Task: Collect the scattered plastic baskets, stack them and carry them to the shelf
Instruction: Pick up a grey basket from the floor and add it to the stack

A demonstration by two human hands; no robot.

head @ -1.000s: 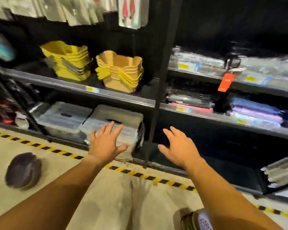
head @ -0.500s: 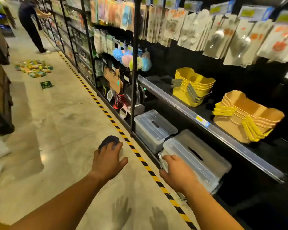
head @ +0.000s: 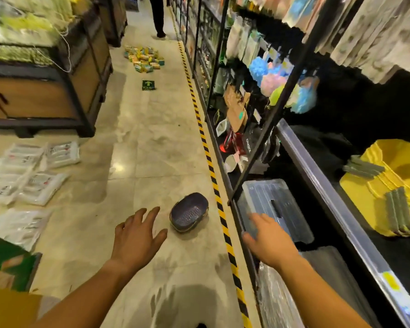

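On the aisle floor beside the striped tape (head: 213, 176), a dark basket (head: 189, 212) has swung into view near the empty, open left hand (head: 137, 235); the right hand (head: 268, 242), also open and empty, hovers by the shelf (head: 317, 176), so pickup looks next.

both bare arms are stretched forward; the left hand (head: 137, 235) and the right hand (head: 268, 242) are held open, fingers spread, palms down.
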